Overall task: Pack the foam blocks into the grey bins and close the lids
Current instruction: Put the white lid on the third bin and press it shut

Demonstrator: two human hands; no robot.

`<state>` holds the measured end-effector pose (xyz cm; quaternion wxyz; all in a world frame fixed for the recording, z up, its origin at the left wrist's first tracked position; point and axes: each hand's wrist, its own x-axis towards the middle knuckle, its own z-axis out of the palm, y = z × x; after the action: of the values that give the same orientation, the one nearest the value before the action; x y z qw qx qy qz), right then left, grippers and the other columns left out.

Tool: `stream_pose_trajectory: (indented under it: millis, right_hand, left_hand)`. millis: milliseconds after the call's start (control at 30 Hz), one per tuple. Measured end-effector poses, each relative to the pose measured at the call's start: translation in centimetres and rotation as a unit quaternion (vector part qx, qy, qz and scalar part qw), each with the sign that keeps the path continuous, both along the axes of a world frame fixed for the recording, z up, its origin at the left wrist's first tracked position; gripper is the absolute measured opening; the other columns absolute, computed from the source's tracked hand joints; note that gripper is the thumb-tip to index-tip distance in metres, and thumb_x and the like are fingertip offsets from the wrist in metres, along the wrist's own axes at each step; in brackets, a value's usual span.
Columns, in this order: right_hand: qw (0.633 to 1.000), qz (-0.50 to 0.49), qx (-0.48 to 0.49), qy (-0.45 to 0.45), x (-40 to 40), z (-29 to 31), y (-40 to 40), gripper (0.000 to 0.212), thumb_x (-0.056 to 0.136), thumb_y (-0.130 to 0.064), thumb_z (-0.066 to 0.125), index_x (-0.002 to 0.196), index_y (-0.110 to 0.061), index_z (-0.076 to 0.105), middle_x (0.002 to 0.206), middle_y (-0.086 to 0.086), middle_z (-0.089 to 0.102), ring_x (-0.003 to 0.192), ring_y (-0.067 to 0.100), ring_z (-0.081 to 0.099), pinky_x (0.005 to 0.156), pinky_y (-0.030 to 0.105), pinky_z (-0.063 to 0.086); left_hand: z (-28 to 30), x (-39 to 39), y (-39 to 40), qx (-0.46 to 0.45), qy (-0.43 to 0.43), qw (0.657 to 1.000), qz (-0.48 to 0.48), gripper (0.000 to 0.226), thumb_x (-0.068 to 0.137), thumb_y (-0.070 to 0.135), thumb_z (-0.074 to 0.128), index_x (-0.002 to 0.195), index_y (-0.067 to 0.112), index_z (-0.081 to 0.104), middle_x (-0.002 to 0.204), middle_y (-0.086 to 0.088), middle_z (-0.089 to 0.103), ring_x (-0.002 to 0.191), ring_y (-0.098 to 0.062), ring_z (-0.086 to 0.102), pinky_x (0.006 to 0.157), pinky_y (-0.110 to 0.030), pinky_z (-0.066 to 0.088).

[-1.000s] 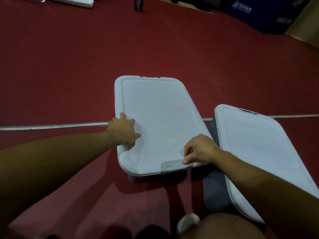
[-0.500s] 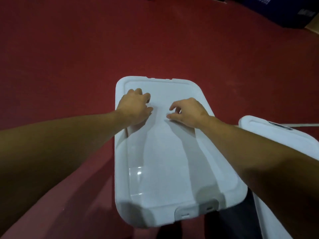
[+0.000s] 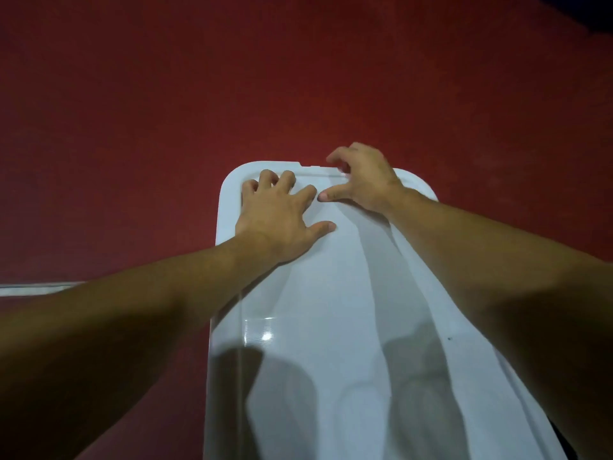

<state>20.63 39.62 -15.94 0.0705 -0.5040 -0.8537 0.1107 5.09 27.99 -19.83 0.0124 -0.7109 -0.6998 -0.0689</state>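
Both hands (image 3: 282, 214) (image 3: 368, 180) press white lid (image 3: 331, 310) — red carpet (image 3: 232, 78) beneath.

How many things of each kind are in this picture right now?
White lids: 1, the white lid
Hands: 2, the left hand pressing on the lid's far end and the right hand at its far edge
Red floor: 1, the red floor
White floor lines: 1, the white line
Total: 5
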Motion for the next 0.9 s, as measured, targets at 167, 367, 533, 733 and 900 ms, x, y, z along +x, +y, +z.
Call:
stream_pose_trajectory:
  millis: [167, 367, 533, 733, 900]
  right_hand:
    - [0.987, 0.021, -0.142, -0.073, -0.7, 0.2, 3.6, 0.111, 0.051, -0.067, 0.083, 0.147, -0.031, 0.038, 0.147, -0.001, 0.046, 0.133, 0.023, 0.043, 0.108, 0.04, 0.037]
    - [0.949, 0.01, -0.294, -0.113, -2.1, 0.6, 5.4, 0.098, 0.055, -0.056, 0.088, 0.139, -0.03, 0.045, 0.128, -0.009, 0.057, 0.11, 0.018, 0.057, 0.091, 0.038, 0.048]
    - [0.982, 0.012, -0.119, -0.144, -2.9, 1.5, 3.7, 0.089, 0.042, -0.067, 0.084, 0.114, -0.02, 0.059, 0.101, -0.003, 0.059, 0.091, 0.02, 0.057, 0.073, 0.033, 0.045]
    - [0.998, -0.035, 0.046, -0.026, -0.9, 0.4, -0.9, 0.071, 0.052, -0.064, 0.082, 0.108, -0.024, 0.069, 0.098, -0.002, 0.052, 0.09, 0.019, 0.053, 0.073, 0.032, 0.042]
    - [0.996, -0.015, 0.037, -0.081, -0.4, 1.0, -3.2, 0.076, 0.079, -0.061, 0.068, 0.141, -0.02, 0.05, 0.128, -0.002, 0.051, 0.116, 0.021, 0.053, 0.095, 0.035, 0.046]
  left_hand:
    - [-0.1, -0.1, 0.2, -0.008, -0.005, 1.0, 0.001, 0.067, 0.084, 0.082, 0.024, 0.132, 0.04, 0.044, 0.147, -0.002, 0.039, 0.132, -0.032, 0.03, 0.104, -0.052, 0.027]
    - [0.2, -0.1, 0.2, -0.022, -0.002, 1.0, 0.005, 0.069, 0.084, 0.082, 0.025, 0.136, 0.04, 0.041, 0.152, -0.002, 0.035, 0.138, -0.033, 0.027, 0.11, -0.055, 0.025]
    - [0.1, 0.0, 0.0, -0.022, -0.003, 1.0, 0.003, 0.068, 0.084, 0.082, 0.024, 0.135, 0.04, 0.043, 0.151, -0.002, 0.036, 0.137, -0.032, 0.027, 0.109, -0.053, 0.025]
    - [-0.1, 0.0, -0.4, -0.022, 0.012, 1.0, -0.003, 0.07, 0.085, 0.081, 0.019, 0.137, 0.039, 0.041, 0.149, -0.002, 0.038, 0.136, -0.031, 0.029, 0.106, -0.05, 0.025]
    - [1.2, 0.0, -0.8, -0.064, 0.005, 0.998, -0.002, 0.076, 0.086, 0.08, 0.018, 0.148, 0.038, 0.031, 0.157, -0.004, 0.03, 0.139, -0.032, 0.027, 0.11, -0.047, 0.025]
